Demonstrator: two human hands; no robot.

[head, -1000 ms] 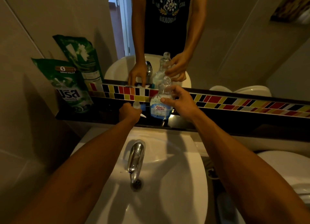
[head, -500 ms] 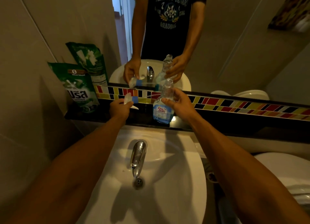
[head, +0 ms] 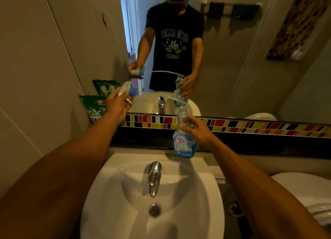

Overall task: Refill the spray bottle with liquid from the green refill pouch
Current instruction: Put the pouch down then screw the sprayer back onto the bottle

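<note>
My right hand grips the neck of a clear spray bottle with a blue label and a little blue liquid at the bottom; it is held upright above the dark ledge, its mouth uncapped. My left hand holds the removed spray head, white with a blue collar, raised to the left; its thin dip tube runs right toward the bottle mouth. The green refill pouch leans against the left wall on the ledge, partly hidden behind my left hand.
A white sink with a chrome tap lies below the hands. A mirror above a coloured tile strip reflects the person and the objects. A white toilet sits at the right.
My left hand has lifted the spray head up and left, drawing the dip tube out of the bottle. My right hand has raised the bottle off the ledge. The camera has tilted up.
</note>
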